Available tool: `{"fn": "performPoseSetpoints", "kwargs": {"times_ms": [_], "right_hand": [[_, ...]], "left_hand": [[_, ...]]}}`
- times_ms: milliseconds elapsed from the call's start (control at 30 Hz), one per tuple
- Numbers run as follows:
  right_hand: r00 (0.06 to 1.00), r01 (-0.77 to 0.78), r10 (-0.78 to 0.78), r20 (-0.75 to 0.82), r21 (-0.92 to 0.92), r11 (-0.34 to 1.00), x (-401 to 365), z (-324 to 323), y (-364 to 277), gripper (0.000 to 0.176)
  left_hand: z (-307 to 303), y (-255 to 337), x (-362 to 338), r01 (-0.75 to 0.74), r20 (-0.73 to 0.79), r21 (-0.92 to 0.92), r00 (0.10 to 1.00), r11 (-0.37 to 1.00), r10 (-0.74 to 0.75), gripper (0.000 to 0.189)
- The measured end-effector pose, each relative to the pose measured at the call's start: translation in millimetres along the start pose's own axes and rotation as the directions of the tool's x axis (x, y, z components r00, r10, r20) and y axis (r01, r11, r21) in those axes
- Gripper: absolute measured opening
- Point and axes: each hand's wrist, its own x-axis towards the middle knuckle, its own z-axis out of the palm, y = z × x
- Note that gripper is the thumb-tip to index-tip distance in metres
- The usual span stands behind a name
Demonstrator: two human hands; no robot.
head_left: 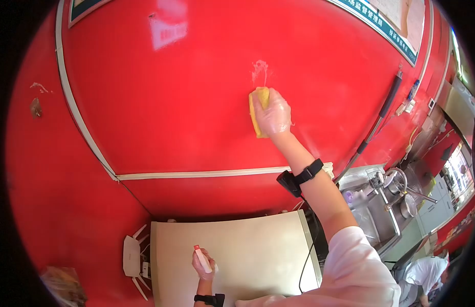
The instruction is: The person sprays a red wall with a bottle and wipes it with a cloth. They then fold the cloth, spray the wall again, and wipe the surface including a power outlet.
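My right hand (pixel 276 113), in a clear plastic glove, presses a yellow cloth (pixel 261 132) against the red wall (pixel 196 112). Its fingers are closed round the cloth. Just above the cloth, a whitish wet smear (pixel 259 66) marks the wall, with a streak running down. Lower down, my left hand (pixel 200 265) is wrapped round a small white bottle (pixel 203 260) with a red top, held tilted over a beige flat surface (pixel 237 245). It also seems to wear a clear glove.
A white router (pixel 132 256) with antennas is left of the beige surface. A long dark pole (pixel 373 125) leans on the wall at right, near a metal sink (pixel 368 222) with a faucet. Framed posters (pixel 385 25) hang above. Another person (pixel 424 271) bends at lower right.
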Motion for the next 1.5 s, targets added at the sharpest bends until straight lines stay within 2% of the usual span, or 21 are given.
{"fn": "performPoseSetpoints", "kwargs": {"times_ms": [100,233,300,367,400,533,600,633,700,767,833,867,900,967,1100,1167,1200,1267,1300,1367,1500], "right_hand": [[0.999,-0.008,0.009,0.043,-0.028,1.0,19,-5,-7,0.034],[0.984,-0.137,0.133,0.121,0.029,0.99,46,-5,-19,0.035],[0.999,-0.038,0.037,-0.016,-0.103,0.994,32,5,-10,0.033],[0.999,0.048,-0.047,0.007,-0.149,0.988,22,0,-3,0.031],[0.991,0.131,-0.128,0.025,-0.18,0.975,20,-2,-2,0.03],[0.994,0.088,-0.102,-0.044,-0.244,0.966,65,-15,-26,0.026],[0.988,0.102,-0.133,-0.085,-0.293,0.951,66,-12,-28,0.023],[0.986,0.104,-0.136,-0.092,-0.296,0.949,59,-9,-25,0.023],[0.981,0.19,-0.193,0.034,-0.389,0.901,26,1,-7,0.021],[0.964,0.259,-0.264,0.04,-0.37,0.892,22,-3,1,0.031],[0.957,0.289,-0.241,0.162,-0.453,0.843,43,-13,-14,0.019],[0.96,0.274,-0.265,0.085,-0.472,0.838,62,-19,-24,0.019],[0.986,0.15,-0.098,0.135,-0.464,0.873,83,-23,-35,0.021],[0.966,0.144,-0.225,-0.125,-0.463,0.875,95,-16,-36,0.02],[0.941,0.163,-0.288,-0.176,-0.508,0.846,52,1,-11,0.017],[0.944,0.267,-0.33,-0.018,-0.548,0.793,32,2,7,0.018],[0.943,0.267,-0.333,-0.021,-0.55,0.791,38,-3,8,0.018],[0.843,0.425,-0.537,0.028,-0.646,0.634,64,-12,3,0.013],[0.872,0.335,-0.488,-0.048,-0.668,0.664,78,-18,-9,0.014],[0.84,0.213,-0.484,-0.245,-0.672,0.709,106,-20,-16,0.02],[0.783,0.233,-0.565,-0.26,-0.72,0.653,68,8,7,0.024]], "left_hand": [[-3,1,1,0.086,0.046,-0.07,0.995,0.994,-0.083,0.031],[-1,11,0,0.063,0.018,0.041,0.998,0.997,-0.064,0.035],[4,9,2,0.039,0.007,0.058,0.999,0.998,-0.039,0.038],[7,4,-2,0.091,-0.057,-0.081,0.994,0.993,-0.096,0.036],[11,6,-2,0.183,-0.088,-0.167,0.976,0.969,-0.2,0.033],[8,-4,-5,0.031,-0.05,-0.097,0.998,0.995,-0.036,0.034],[7,0,-4,0.217,-0.089,-0.163,0.968,0.962,-0.234,0.034],[7,-4,-1,0.212,-0.084,-0.168,0.97,0.963,-0.228,0.034],[4,-11,-5,0.089,-0.044,-0.126,0.995,0.988,-0.095,0.035],[4,-15,-8,0.092,-0.061,-0.135,0.993,0.987,-0.101,0.035],[5,-14,-5,0.078,-0.09,-0.129,0.992,0.989,-0.09,0.036],[6,-11,-4,0.088,-0.08,-0.112,0.992,0.99,-0.098,0.036],[6,-9,-5,0.1,-0.072,-0.098,0.992,0.99,-0.107,0.036],[6,-4,-5,0.085,-0.064,-0.048,0.994,0.995,-0.088,0.037],[8,-2,-3,0.03,-0.076,0.015,0.997,0.999,-0.029,0.037],[6,-11,-7,0.035,-0.085,0.011,0.996,0.999,-0.034,0.038],[6,-13,-6,0.034,-0.098,0.014,0.995,0.999,-0.032,0.038],[8,-6,-4,0.035,-0.101,0.016,0.994,0.999,-0.033,0.037],[9,-3,-4,0.045,-0.101,0.018,0.994,0.999,-0.043,0.037],[9,-7,-8,0.047,-0.087,0.027,0.995,0.999,-0.044,0.037],[6,-17,-9,0.108,-0.122,-0.002,0.987,0.994,-0.107,0.038]]}}
